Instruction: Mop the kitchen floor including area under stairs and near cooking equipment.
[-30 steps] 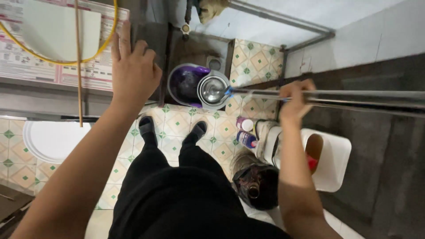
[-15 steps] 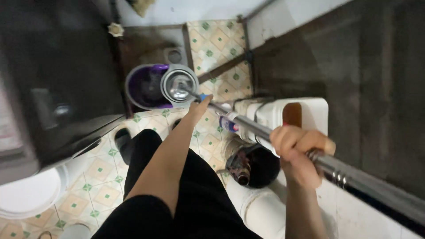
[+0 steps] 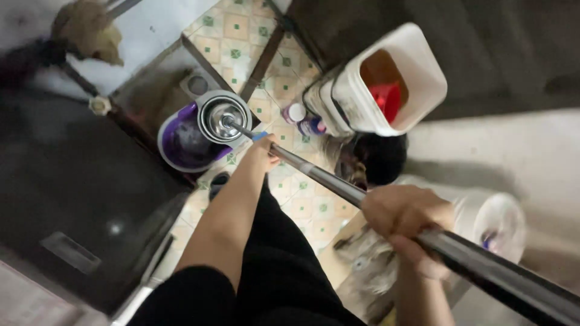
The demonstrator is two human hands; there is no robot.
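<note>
Right now I see the long metal pole [image 3: 338,184] running from four o'clock up to the purple spin bucket [image 3: 181,142] at eleven. My right hand [image 3: 406,220] is clenched around its upper shaft; my left hand [image 3: 263,154] grips it lower down, near the steel basket [image 3: 225,116].

Left hand [image 3: 264,153] is off the wall at 11 o'clock and now grips the mop pole [image 3: 338,184] low, near the purple bucket [image 3: 181,142]. Right hand [image 3: 405,217] has slid up the pole toward 4 o'clock.
</note>
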